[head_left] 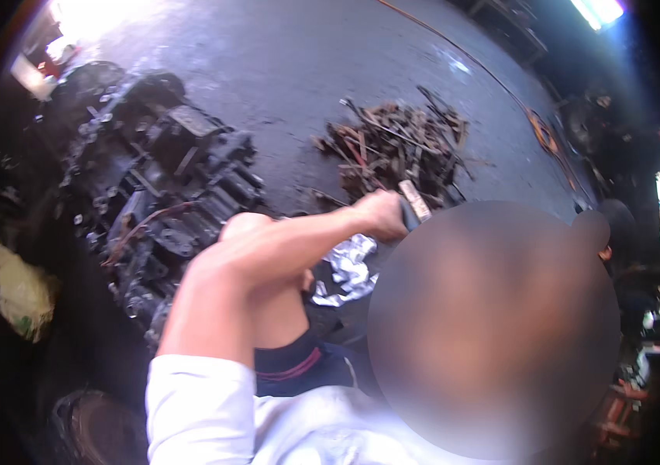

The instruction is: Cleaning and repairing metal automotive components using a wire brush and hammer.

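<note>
My left arm, in a white sleeve, stretches forward past my bent knee (pixel 248 223). My left hand (pixel 384 213) has its fingers closed round a dark object (pixel 410 214); a pale strip (pixel 415 200) with reddish marks stands up beside it. What kind of object this is, I cannot make out. Just beyond the hand lies a heap of rusty, dark metal tools and rods (pixel 399 147) on the floor. Below the hand is crumpled silvery sheet (pixel 349 271). A large blurred disc covers the right side, and my right hand does not show.
Large greasy machine castings, like an engine or gearbox (pixel 182 170), stand to the left. A yellowish bag (pixel 20 291) lies at the far left, above a dark round object (pixel 101 426). An orange cable (pixel 543 132) crosses the grey floor (pixel 283 54). Dark clutter lines the right edge.
</note>
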`<state>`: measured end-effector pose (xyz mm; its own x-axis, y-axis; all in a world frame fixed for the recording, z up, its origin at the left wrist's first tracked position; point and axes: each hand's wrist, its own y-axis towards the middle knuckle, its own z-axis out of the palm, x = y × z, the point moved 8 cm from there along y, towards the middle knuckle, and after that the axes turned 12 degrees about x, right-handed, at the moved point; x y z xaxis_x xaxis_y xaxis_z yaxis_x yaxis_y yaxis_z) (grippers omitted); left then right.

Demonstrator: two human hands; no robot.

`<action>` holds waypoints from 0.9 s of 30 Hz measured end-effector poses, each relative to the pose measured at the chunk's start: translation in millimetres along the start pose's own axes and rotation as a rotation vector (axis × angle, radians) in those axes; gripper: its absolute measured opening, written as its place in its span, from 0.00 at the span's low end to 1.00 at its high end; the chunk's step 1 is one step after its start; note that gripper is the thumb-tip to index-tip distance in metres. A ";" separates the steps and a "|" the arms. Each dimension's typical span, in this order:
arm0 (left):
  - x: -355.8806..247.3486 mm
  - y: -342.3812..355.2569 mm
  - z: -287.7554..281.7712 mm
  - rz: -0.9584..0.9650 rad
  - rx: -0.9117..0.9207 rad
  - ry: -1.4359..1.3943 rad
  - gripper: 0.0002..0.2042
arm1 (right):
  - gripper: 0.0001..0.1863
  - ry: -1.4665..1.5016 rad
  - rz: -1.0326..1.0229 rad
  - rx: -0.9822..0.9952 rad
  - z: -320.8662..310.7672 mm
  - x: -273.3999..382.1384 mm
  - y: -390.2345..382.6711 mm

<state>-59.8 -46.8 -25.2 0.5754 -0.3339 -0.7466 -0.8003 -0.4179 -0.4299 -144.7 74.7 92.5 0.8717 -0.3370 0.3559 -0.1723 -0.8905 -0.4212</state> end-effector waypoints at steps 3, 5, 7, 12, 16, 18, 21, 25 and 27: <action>-3.5 24.5 -29.7 0.248 -0.123 -0.023 0.23 | 0.20 -0.082 -0.153 -0.236 -10.9 25.1 68.8; 16.7 -9.7 -1.9 0.029 -0.040 -0.018 0.20 | 0.18 0.022 -0.220 -0.059 14.9 22.8 28.2; 8.9 -13.6 -11.2 0.039 -0.114 -0.105 0.21 | 0.18 -0.004 -0.253 -0.070 -9.2 42.8 8.0; -16.5 -19.9 -2.2 0.032 -0.055 -0.237 0.22 | 0.19 -0.169 -0.046 -0.120 -17.3 31.2 9.3; -11.9 -41.2 -21.2 0.010 -0.080 -0.255 0.21 | 0.20 0.001 -0.096 -0.044 -11.1 15.3 7.6; 1.3 -44.8 -28.1 -0.051 -0.070 -0.183 0.21 | 0.19 -0.059 -0.207 -0.089 -17.8 12.6 -22.9; 6.3 -19.3 -14.9 -0.039 -0.184 -0.117 0.22 | 0.20 -0.062 -0.127 -0.100 -19.4 20.6 -16.1; -17.9 -30.0 -13.7 0.022 -0.073 -0.194 0.23 | 0.20 -0.090 -0.060 -0.140 -15.4 22.7 12.9; -4.0 -43.7 -26.9 -0.083 -0.102 -0.237 0.23 | 0.20 0.017 -0.121 -0.090 -17.1 22.7 1.5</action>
<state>-22.6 -49.8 10.3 0.5728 -0.0926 -0.8144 -0.7243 -0.5223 -0.4501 -133.0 60.5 114.2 0.8807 -0.2304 0.4140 -0.1077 -0.9483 -0.2987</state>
